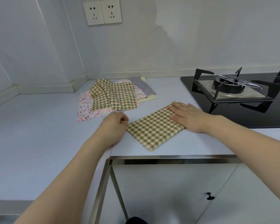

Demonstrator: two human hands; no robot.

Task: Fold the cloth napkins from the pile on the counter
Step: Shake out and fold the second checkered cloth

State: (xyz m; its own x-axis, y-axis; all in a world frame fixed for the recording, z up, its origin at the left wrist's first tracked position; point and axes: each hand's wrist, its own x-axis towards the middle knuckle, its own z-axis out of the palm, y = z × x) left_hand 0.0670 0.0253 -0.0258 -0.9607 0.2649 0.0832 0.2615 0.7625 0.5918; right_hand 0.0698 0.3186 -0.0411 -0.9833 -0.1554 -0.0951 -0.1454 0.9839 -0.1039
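Fig.: One green-check napkin is shown part-folded on the counter near the front edge; approx. four unfolded napkins are left in the pile behind. The napkin's right end is pressed flat by the right hand, fingers straight. Its left corner is pinched by the curled left hand. A hob is seen at right.

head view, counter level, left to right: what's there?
Pile of napkins → left hand → folded checked napkin → right hand → gas stove.
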